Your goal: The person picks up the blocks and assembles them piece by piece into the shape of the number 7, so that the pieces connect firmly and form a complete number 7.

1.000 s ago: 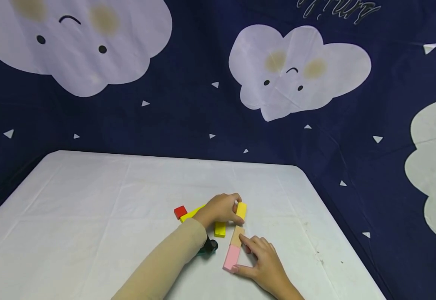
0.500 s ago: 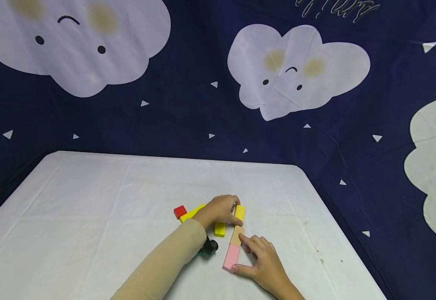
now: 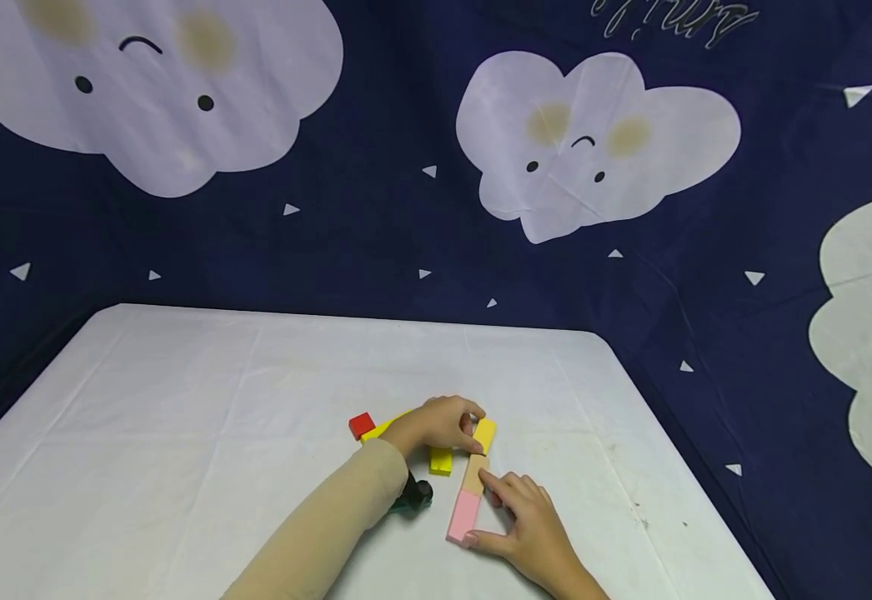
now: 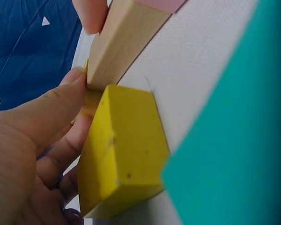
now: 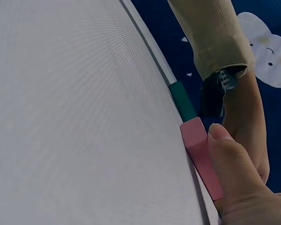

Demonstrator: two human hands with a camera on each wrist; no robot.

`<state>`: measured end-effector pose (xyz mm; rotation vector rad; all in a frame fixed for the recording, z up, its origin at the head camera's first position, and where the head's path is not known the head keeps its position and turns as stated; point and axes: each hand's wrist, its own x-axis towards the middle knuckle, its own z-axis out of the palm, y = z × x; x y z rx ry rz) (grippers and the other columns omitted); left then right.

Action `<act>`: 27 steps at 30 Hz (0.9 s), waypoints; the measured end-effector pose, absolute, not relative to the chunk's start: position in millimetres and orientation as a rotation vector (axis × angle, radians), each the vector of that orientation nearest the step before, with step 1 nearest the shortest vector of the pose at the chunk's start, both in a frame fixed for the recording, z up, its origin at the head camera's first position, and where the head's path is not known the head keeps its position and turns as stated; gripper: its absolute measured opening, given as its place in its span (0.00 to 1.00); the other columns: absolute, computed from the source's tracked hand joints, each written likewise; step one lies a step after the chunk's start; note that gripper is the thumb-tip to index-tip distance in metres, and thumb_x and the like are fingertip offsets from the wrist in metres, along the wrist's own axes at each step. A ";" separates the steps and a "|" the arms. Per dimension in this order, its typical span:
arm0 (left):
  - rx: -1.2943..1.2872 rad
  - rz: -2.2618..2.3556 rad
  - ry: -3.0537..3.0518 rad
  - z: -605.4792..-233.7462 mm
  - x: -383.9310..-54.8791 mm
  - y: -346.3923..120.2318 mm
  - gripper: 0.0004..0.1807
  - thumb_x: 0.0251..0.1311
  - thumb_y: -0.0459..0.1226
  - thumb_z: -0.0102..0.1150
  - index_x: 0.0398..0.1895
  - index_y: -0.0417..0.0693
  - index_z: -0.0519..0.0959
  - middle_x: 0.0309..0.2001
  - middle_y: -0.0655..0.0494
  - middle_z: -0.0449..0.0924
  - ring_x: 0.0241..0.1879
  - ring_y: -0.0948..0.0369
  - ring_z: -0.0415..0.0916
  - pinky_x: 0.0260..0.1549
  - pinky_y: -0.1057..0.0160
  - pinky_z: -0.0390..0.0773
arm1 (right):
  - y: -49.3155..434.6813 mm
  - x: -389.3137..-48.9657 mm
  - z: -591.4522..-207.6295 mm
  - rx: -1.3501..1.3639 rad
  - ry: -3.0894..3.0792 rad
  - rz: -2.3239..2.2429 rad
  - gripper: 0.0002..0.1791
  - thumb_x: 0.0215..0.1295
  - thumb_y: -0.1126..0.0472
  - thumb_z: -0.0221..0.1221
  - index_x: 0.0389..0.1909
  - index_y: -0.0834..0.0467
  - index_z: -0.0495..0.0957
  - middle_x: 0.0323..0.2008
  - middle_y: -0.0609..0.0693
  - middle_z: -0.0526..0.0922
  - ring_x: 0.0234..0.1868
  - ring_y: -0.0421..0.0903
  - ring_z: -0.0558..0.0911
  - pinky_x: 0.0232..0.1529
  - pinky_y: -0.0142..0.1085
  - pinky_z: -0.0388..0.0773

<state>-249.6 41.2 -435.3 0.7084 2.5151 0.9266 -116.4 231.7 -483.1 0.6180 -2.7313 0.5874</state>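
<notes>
My left hand (image 3: 447, 423) pinches a small yellow block (image 3: 485, 433) at the far end of a short row. That block meets a plain wooden block (image 3: 475, 473), followed by a pink block (image 3: 463, 514) at the near end. Alongside the row my right hand (image 3: 529, 529) lies with its index fingertip against the wooden block and its thumb at the pink block's near end. In the right wrist view the thumb touches the pink block (image 5: 201, 154). Most of the held yellow block is hidden in the left wrist view, behind a nearer yellow block (image 4: 126, 145).
Left of the row stands another yellow block (image 3: 440, 461). A long yellow piece (image 3: 378, 430) and a red block (image 3: 362, 425) lie farther left, partly behind the left arm. A teal block (image 4: 225, 136) is close to the left wrist. The white table (image 3: 181, 400) meets a dark cloud-print cloth.
My left hand has brought the yellow block nearer, closing the gap to the wooden block. The right hand and the other blocks stay in place.
</notes>
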 end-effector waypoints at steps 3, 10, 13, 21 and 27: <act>0.701 0.950 2.463 -434.1 -248.5 40.4 0.30 0.56 0.45 0.72 0.64 0.51 0.77 0.27 0.64 0.78 0.27 0.66 0.70 0.35 0.67 0.68 | 231.9 -116.0 -482.6 0.595 -2.770 0.610 0.47 0.42 0.24 0.65 0.61 0.48 0.79 0.32 0.27 0.69 0.33 0.28 0.61 0.36 0.28 0.60; 0.709 0.956 2.405 -434.1 -247.9 39.6 0.29 0.60 0.41 0.68 0.66 0.52 0.75 0.27 0.63 0.77 0.25 0.66 0.70 0.29 0.70 0.67 | 232.2 -116.2 -483.1 0.584 -2.787 0.624 0.48 0.41 0.24 0.66 0.62 0.48 0.79 0.32 0.27 0.68 0.33 0.28 0.62 0.36 0.28 0.60; 0.708 0.959 2.396 -434.2 -247.8 39.7 0.29 0.61 0.41 0.68 0.66 0.52 0.75 0.26 0.63 0.76 0.24 0.66 0.69 0.29 0.69 0.67 | 232.2 -116.5 -483.7 0.591 -2.767 0.616 0.47 0.41 0.25 0.66 0.61 0.48 0.79 0.32 0.26 0.68 0.33 0.28 0.61 0.35 0.27 0.59; 0.725 0.945 2.405 -434.3 -247.7 40.1 0.28 0.62 0.41 0.67 0.67 0.54 0.75 0.26 0.63 0.77 0.25 0.66 0.70 0.29 0.69 0.67 | 232.4 -116.9 -481.0 0.575 -2.812 0.631 0.49 0.41 0.23 0.65 0.62 0.48 0.78 0.32 0.27 0.68 0.33 0.29 0.62 0.36 0.28 0.60; 0.747 0.976 2.388 -434.8 -247.9 39.2 0.27 0.63 0.40 0.66 0.67 0.54 0.75 0.25 0.63 0.77 0.23 0.67 0.69 0.27 0.70 0.67 | 232.2 -117.0 -480.2 0.577 -2.815 0.622 0.50 0.40 0.22 0.64 0.63 0.47 0.77 0.32 0.26 0.68 0.33 0.29 0.62 0.36 0.27 0.60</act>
